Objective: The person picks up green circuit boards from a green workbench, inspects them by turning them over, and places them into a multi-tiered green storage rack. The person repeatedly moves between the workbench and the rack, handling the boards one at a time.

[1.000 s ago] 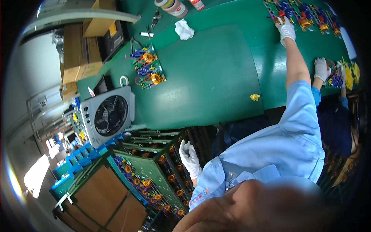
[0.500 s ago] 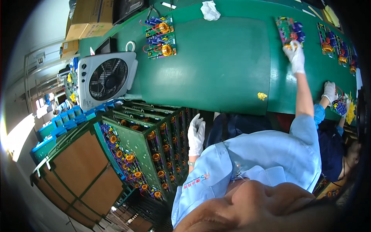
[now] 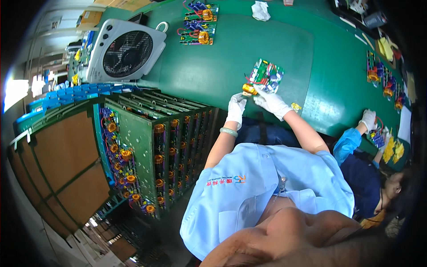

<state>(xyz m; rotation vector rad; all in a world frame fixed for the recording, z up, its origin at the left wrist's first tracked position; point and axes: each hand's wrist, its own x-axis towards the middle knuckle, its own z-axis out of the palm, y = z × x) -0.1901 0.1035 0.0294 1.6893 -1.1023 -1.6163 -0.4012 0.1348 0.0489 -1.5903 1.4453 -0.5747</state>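
A green circuit board (image 3: 271, 73) with red wires, dark components and a copper-wound coil (image 3: 249, 89) is tilted above the mat in front of me. My right hand (image 3: 275, 105), in a white glove, grips its near edge beside the coil. My left hand (image 3: 237, 108), gloved as well, has its fingers closed at the board's near left corner, just below the coil. The fingertips partly cover that corner. Two similar boards (image 3: 203, 37) lie together at the far left of the green table (image 3: 231, 62).
A grey box fan (image 3: 126, 51) stands on the table's left. Below it is a green rack (image 3: 138, 155) filled with coil-bearing boards. Crumpled white paper (image 3: 260, 11) and a yellow scrap (image 3: 296, 107) lie on the mat. At right, a co-worker's gloved hand (image 3: 368, 119) handles another board.
My right hand has brought the board from the far right to in front of me. My left hand has risen from beside the rack to the board. The view has shifted.
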